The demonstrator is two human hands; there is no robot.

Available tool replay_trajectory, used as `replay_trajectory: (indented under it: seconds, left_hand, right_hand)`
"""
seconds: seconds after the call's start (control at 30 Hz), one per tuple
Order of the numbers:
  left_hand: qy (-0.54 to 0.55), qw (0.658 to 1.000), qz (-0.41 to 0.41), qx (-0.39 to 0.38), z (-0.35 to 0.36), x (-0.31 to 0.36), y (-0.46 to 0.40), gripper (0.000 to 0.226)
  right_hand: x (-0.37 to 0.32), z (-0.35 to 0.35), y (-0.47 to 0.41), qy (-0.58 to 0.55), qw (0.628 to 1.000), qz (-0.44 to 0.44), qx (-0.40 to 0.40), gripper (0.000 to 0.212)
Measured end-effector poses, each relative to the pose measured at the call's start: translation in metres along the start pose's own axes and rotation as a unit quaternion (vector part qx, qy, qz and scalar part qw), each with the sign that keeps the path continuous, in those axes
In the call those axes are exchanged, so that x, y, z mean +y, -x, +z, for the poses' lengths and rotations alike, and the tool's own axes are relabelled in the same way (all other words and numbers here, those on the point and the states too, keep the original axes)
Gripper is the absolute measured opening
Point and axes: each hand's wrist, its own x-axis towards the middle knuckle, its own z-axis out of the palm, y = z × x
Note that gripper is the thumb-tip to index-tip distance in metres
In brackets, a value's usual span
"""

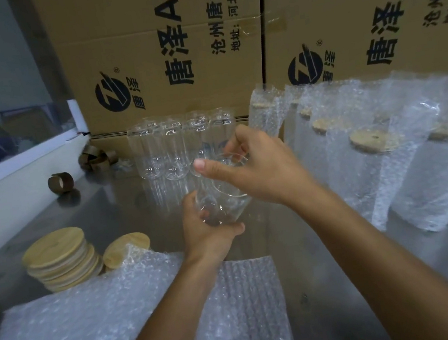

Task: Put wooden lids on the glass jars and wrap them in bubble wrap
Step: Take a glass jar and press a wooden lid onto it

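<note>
A: Hands?
B: Left hand (207, 231) curled under the base of a bare glass jar (221, 199), centre frame, held above the metal table (112, 202). Right hand (257, 171) pinches the jar's rim from above, thumb and fingers curled on it.
A: Jar tilted?
B: Yes, mouth leaning toward the upper right. No lid on it.
A: Lids?
B: Stack of wooden lids (61, 257) lower left, one more lid (126, 248) leaning just beside it.
A: Bubble wrap?
B: Sheets of bubble wrap (75, 332) across the bottom, under the forearms. Wrapped jars (374, 160) with lids, right side.
A: Other jars?
B: Row of empty jars (168, 149) upper centre, in front of cardboard boxes (159, 49). Brown rings (61, 182) at left, can't tell what.
</note>
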Motion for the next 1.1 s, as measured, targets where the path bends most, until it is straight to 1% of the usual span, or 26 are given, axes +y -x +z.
replay_trajectory:
  seconds: [0.1,0.17,0.23,0.33,0.4,0.5,0.6,0.67,0.7,0.73,0.8,0.9,1.0,1.1]
  left_hand:
    - [-0.001,1.0,0.006,-0.003,0.001,-0.003,-0.001,0.091]
    - [-0.004,1.0,0.004,-0.001,0.001,-0.005,-0.001,0.092]
    - [-0.011,1.0,0.005,0.009,0.002,-0.004,-0.001,0.094]
    - [-0.044,0.999,0.02,0.026,0.002,-0.003,-0.001,0.096]
    - [-0.045,0.998,0.026,0.027,0.0,-0.002,0.0,0.095]
    - [-0.04,0.998,0.031,0.025,-0.001,0.001,0.001,0.093]
    - [-0.03,0.999,0.014,0.023,0.0,0.003,0.002,0.093]
    - [-0.032,0.999,0.009,0.027,0.001,0.004,0.003,0.091]
    - [-0.034,0.999,0.013,0.03,0.0,0.003,0.002,0.09]
    - [-0.036,0.999,0.018,0.034,0.0,0.001,0.002,0.089]
    - [-0.045,0.998,0.031,0.039,-0.001,-0.001,0.002,0.086]
    - [-0.073,0.994,0.058,0.049,-0.001,-0.003,0.002,0.082]
    - [-0.113,0.988,0.088,0.053,0.0,-0.003,0.003,0.088]
    - [-0.141,0.982,0.112,0.05,-0.001,-0.004,0.004,0.092]
  right_hand:
    - [0.003,0.002,-0.003,-0.027,0.999,0.029,0.03,0.045]
    - [0.007,0.002,-0.005,-0.061,0.996,0.041,0.048,0.037]
    - [0.011,0.001,-0.008,-0.105,0.992,0.047,0.059,0.034]
    - [0.018,-0.001,-0.011,-0.155,0.984,0.07,0.057,0.026]
    - [0.022,-0.002,-0.013,-0.201,0.974,0.097,0.046,0.021]
    - [0.024,-0.005,-0.014,-0.268,0.953,0.138,0.031,0.025]
    - [0.02,-0.006,-0.012,-0.272,0.955,0.121,0.003,0.026]
    - [0.015,-0.003,-0.01,-0.27,0.957,0.109,-0.018,0.04]
    - [0.013,-0.001,-0.009,-0.263,0.959,0.102,-0.026,0.044]
    - [0.012,0.001,-0.008,-0.254,0.962,0.095,-0.03,0.044]
    - [0.011,0.004,-0.007,-0.248,0.963,0.098,-0.026,0.045]
    - [0.014,0.004,-0.008,-0.255,0.959,0.124,0.0,0.055]
    - [0.017,0.003,-0.008,-0.245,0.96,0.137,0.014,0.058]
    - [0.021,0.0,-0.008,-0.206,0.967,0.145,0.024,0.061]
